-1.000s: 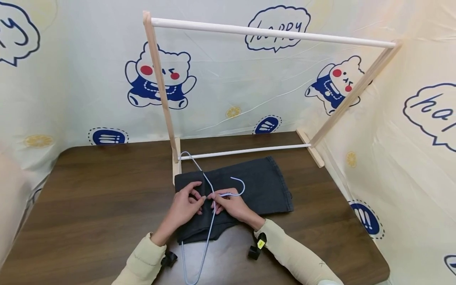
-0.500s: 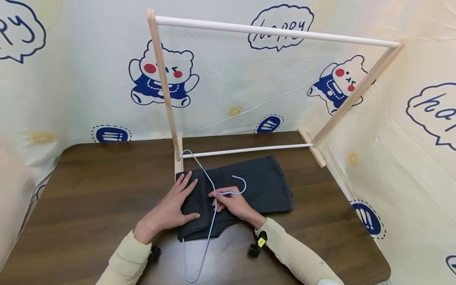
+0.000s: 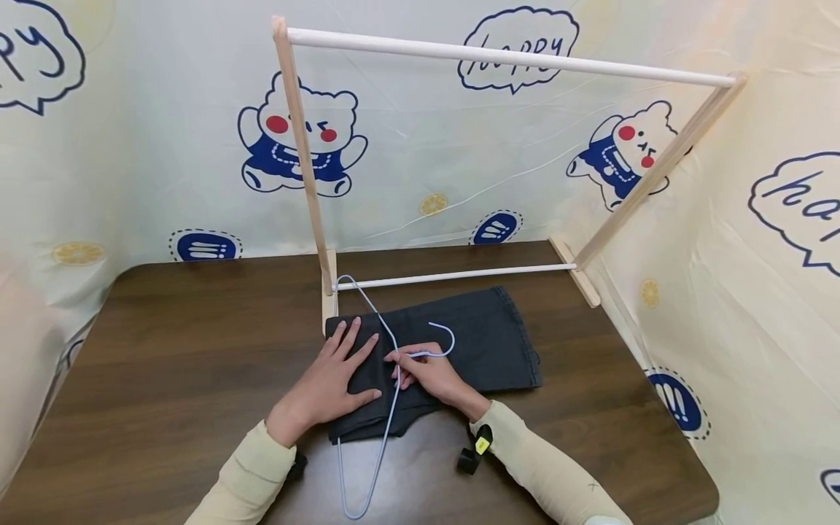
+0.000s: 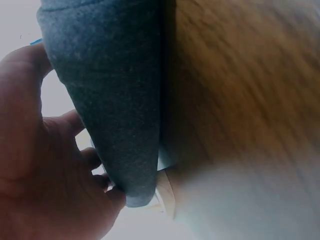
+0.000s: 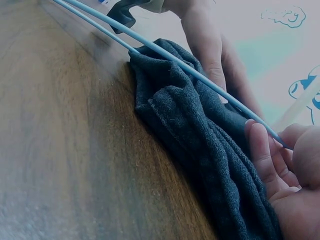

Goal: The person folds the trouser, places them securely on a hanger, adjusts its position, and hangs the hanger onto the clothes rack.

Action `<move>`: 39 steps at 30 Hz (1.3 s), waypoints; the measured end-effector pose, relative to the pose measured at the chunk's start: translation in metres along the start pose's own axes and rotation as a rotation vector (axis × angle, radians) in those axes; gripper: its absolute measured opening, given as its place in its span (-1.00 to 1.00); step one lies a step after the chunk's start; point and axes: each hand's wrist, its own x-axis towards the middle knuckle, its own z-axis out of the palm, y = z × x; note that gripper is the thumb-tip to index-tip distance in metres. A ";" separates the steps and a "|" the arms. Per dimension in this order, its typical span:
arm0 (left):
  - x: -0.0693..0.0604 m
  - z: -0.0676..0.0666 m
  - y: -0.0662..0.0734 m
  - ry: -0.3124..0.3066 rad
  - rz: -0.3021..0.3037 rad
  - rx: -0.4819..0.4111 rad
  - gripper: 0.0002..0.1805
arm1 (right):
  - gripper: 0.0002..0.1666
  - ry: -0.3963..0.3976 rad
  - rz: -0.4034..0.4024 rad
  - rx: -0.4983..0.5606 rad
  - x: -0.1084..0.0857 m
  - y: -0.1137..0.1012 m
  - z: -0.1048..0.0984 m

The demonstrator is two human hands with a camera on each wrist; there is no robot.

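Dark folded trousers (image 3: pixel 482 339) lie on the table, their hemmed end to the right. Across them runs a pale blue wire hanger (image 3: pixel 453 339), with the hook pointing right and the cloth's left end folded over its lower bar. My left hand (image 3: pixel 330 383) rests on that folded part with fingers spread; in the left wrist view the cloth edge (image 4: pixel 115 100) passes beside the palm. Thumb and fingers of my right hand (image 3: pixel 429 373) pinch the hanger near the base of its hook, and the right wrist view shows the wire (image 5: pixel 195 72) running into that grip.
Behind the trousers stands a wooden rack with a white top rail (image 3: pixel 512 58) and a white lower bar (image 3: pixel 453 278). Its left foot (image 3: pixel 329 292) is close to the hanger's far end. A printed sheet (image 3: pixel 407 160) hangs behind the brown table (image 3: pixel 197 350).
My left hand has let go of the cloth it pinched by the wire, spread flat on the folded part, then slid slightly right. My right hand keeps its grip on the hanger.
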 end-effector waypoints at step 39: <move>-0.002 -0.005 0.006 -0.155 0.005 -0.020 -0.04 | -0.64 0.013 0.035 0.065 -0.001 -0.001 -0.003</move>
